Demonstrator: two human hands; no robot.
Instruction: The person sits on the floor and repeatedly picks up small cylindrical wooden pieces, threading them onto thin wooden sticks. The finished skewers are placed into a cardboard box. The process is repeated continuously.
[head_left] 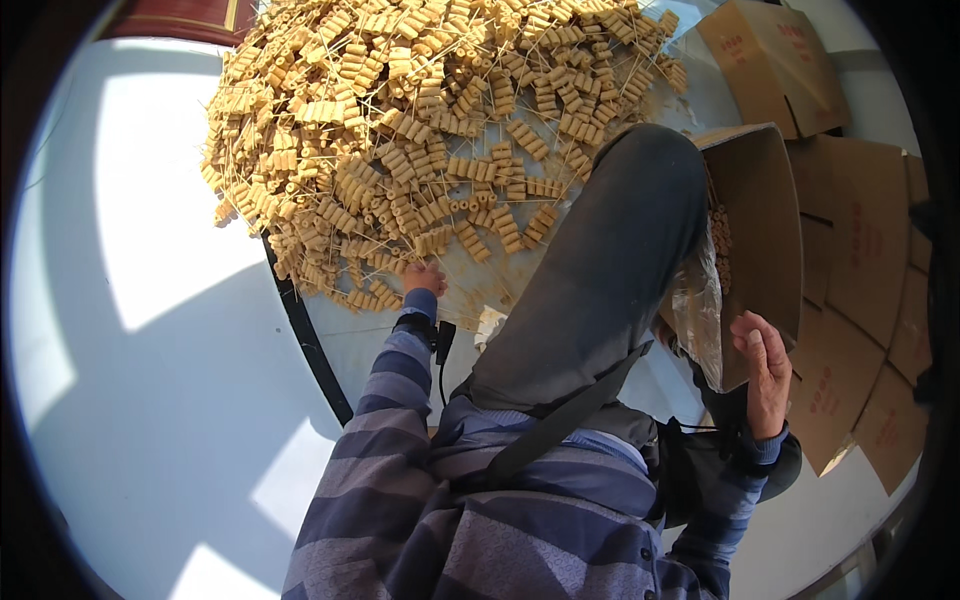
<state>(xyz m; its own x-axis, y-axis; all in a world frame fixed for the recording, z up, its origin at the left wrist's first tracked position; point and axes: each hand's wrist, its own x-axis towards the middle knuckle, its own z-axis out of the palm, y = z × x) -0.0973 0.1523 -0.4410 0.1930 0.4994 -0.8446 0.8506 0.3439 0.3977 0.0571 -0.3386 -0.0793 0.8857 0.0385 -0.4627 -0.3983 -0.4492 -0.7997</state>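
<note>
Tan skewered rolls [410, 130], probably light and brittle, best held mid-body, lie beside the left hand [425, 279]; the right hand [766, 372] has half-curled fingers near a carton [765, 230], neither grip discernible.

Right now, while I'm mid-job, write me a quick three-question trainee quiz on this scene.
1. Which hand is at the near edge of the skewer pile?
2. True or false: the open box stands to the right of the pile.
3. The sheet at the box's side is: A) cloth; B) clear plastic; C) netting.

Key: 1. The left hand. 2. True. 3. B.
</note>
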